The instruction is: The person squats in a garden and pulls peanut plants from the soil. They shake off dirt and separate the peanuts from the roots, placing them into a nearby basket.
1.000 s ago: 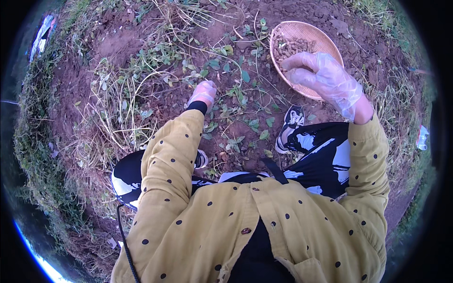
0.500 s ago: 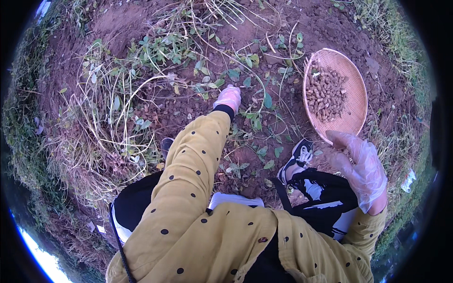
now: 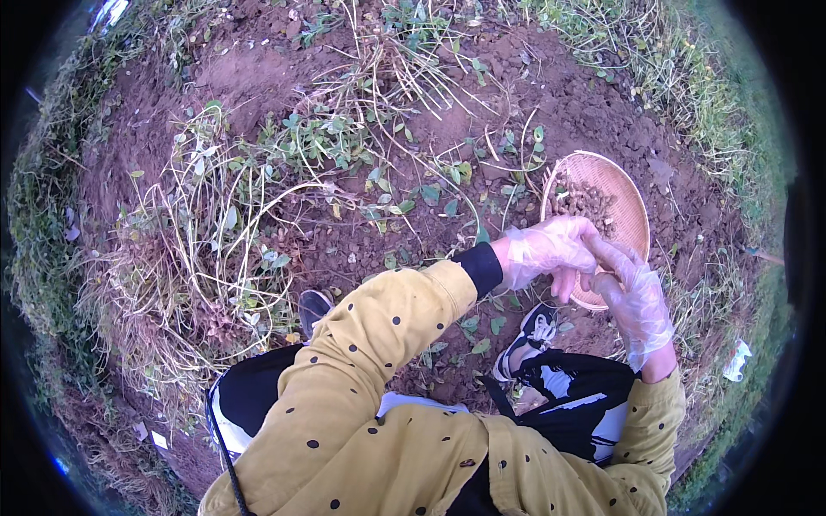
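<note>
Both my hands wear thin clear plastic gloves and meet above the near rim of a round woven basket [image 3: 635, 202]. My left hand [image 3: 555, 249] reaches across from the left with its fingers curled together against the fingers of my right hand [image 3: 637, 310]. The right thumb and forefinger bend in around the left fingertips. Whatever lies between the fingers is hidden. Inside the basket is a heap of unshelled peanuts [image 3: 585, 202], partly covered by my hands.
Pulled-up plants with long pale stems [image 3: 206, 232] lie in a pile at the left. Leafy vines [image 3: 318, 142] spread over the brown soil [image 3: 258, 77] ahead. My shoe [image 3: 532, 335] stands just nearer than the basket. A white scrap [image 3: 737, 361] lies in the grass at right.
My left hand has left the soil and vines and moved right to meet my right hand over the basket. The basket appears lower because the view has shifted.
</note>
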{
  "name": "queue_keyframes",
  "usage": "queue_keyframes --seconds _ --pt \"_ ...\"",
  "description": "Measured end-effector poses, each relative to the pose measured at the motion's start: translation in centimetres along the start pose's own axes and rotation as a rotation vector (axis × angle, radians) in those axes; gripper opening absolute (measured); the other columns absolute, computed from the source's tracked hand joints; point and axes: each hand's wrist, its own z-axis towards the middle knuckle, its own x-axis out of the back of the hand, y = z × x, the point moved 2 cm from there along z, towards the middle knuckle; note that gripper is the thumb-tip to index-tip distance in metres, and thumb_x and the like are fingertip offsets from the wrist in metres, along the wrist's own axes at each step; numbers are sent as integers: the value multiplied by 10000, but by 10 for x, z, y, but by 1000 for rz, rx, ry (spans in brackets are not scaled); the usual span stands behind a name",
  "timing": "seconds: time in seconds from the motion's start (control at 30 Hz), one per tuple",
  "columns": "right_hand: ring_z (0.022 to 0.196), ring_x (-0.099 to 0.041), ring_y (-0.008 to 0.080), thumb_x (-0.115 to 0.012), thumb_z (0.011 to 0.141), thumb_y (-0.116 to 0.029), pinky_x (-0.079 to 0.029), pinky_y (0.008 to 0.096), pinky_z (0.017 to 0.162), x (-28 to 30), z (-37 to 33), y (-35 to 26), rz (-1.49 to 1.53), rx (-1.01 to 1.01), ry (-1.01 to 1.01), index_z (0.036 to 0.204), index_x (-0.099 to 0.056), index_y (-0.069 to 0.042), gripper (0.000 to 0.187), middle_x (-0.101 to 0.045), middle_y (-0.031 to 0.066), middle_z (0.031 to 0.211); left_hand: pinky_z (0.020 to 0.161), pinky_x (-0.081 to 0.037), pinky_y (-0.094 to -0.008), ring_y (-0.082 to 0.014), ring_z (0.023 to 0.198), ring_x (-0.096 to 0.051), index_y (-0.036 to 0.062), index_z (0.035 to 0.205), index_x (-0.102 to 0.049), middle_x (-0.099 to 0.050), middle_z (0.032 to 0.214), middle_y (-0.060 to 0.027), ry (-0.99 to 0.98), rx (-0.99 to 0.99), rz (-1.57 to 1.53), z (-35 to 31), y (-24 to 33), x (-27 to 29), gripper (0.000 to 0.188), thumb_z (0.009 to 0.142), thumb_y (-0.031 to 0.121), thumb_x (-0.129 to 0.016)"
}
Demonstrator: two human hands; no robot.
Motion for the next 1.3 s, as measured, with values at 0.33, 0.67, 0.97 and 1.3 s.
queue_keyframes --seconds 0.33,0.67,0.97,1.3 --pt "678 -629 148 -618 831 -16 -492 276 642 15 -13 -3 113 -298 68 1004 -682 36 191 -651 100 761 503 -505 -240 -159 705 -667 -3 1177 -504 -616 1030 -110 670 -356 101 -6 42 78 412 889 237 -674" --pt "693 -673 212 -623 816 14 -514 305 659 20 -7 -23 56 -166 83 983 -708 19 187 -696 135 783 890 -492 -379 -273 993 -626 80 1523 -132 -555 1272 -186 1395 -271 233 -78 103 321 956 787 93 -741" --pt "687 -696 215 -666 785 7 -533 306 642 28 -15 -33 71 -38 53 963 -698 31 182 -702 124 767 344 -308 -245 -92 365 -412 100 853 -542 -507 610 8 1168 -233 434 -90 66 224 102 927 167 -564" --pt "688 -689 195 -630 839 -8 -533 286 627 24 -40 -30 270 78 29 982 -668 35 154 -692 113 776 676 -484 -435 -361 756 -630 47 915 -601 -614 770 -198 690 561 1309 -221 -91 107 136 919 176 -562"
